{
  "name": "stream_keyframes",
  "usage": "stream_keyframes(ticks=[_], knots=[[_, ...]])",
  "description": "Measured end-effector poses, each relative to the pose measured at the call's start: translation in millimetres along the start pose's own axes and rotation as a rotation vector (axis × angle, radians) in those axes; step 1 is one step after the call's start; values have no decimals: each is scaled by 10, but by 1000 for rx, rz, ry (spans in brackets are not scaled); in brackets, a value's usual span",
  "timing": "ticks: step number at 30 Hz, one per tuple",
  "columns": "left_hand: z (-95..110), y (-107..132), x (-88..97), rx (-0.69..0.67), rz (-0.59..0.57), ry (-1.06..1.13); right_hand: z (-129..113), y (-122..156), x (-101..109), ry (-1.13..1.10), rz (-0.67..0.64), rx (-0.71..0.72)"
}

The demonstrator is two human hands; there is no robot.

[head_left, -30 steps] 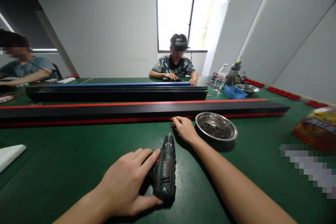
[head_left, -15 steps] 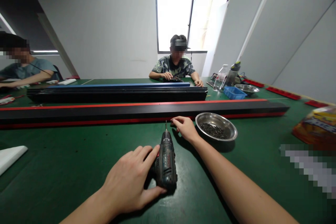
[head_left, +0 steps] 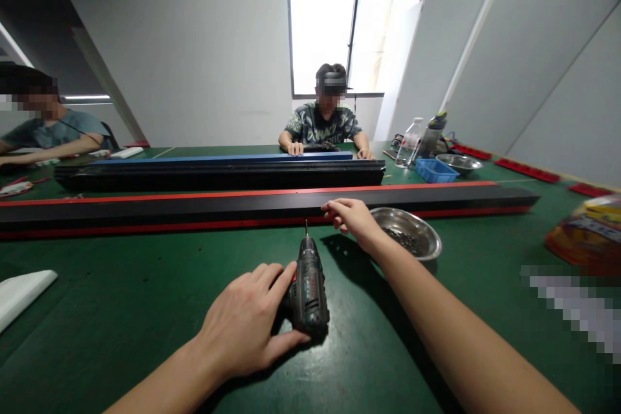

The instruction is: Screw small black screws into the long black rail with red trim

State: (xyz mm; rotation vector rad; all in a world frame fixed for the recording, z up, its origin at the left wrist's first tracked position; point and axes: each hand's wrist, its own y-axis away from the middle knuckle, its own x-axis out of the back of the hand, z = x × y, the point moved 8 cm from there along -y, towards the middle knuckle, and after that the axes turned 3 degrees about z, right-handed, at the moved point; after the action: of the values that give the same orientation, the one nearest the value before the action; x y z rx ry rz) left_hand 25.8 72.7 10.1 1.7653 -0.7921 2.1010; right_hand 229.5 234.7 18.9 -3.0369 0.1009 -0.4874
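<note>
My left hand (head_left: 252,320) is closed around a dark cordless drill (head_left: 310,291), which lies on its side on the table with its bit pointing away from me. The bit tip is close to the front face of a long black bar with red edges (head_left: 218,210). Just right of the bit, my right hand (head_left: 353,223) is raised in front of the bar with thumb and forefinger pinched; anything between them is too small to make out. Partly behind that wrist stands a steel bowl (head_left: 429,236) holding many small dark screws (head_left: 405,240).
Behind the bar lie another black bar (head_left: 218,176) and a blue strip (head_left: 242,157). A co-worker (head_left: 327,123) sits opposite, another person (head_left: 53,123) at far left. A blue basket (head_left: 436,171), bottle (head_left: 409,145) and second bowl (head_left: 463,163) stand back right. A bag (head_left: 589,236) lies right.
My right hand has lifted slightly and moved a little right, overlapping the bowl's left edge. The drill stays in my left hand, nearly still. The co-worker opposite has shifted a hand onto the blue strip.
</note>
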Motion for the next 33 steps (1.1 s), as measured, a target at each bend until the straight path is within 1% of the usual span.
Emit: stream_keyframes(ticks=[3,6,8,10,12,14,16,17,19,20,23,26,29,33], knots=[[4,-1,2,-7,-5,0,-67,-66,294,-69,55,-26],[-4,-1,4,-15,-2,0,-51,-133,612,10,102,-38],[-13,-1,9,-19,6,-2,27,-166,780,178,95,-72],[-19,-2,11,-23,10,-3,138,-178,907,414,65,-127],[-20,-1,9,-27,6,-2,230,-168,1005,660,46,-179],[-22,1,7,-25,4,-2,221,-147,1063,856,76,-175],[-24,5,7,-21,7,-9,97,-122,1016,965,112,-74],[-24,7,6,-19,10,-15,17,-104,943,990,104,-2],[-22,9,3,-17,10,-27,-119,-47,728,1015,28,126],[-21,9,-1,-16,7,-29,-161,-9,611,1034,-26,163],[-16,8,-12,-11,-7,-25,-206,116,319,1173,-157,198],[-9,16,-20,-13,-21,-16,-219,222,126,1347,-217,238],[4,34,-17,-25,-22,-5,-209,285,6,1404,-254,279],[16,55,-18,-31,-27,2,-167,290,-24,1423,-265,288]])
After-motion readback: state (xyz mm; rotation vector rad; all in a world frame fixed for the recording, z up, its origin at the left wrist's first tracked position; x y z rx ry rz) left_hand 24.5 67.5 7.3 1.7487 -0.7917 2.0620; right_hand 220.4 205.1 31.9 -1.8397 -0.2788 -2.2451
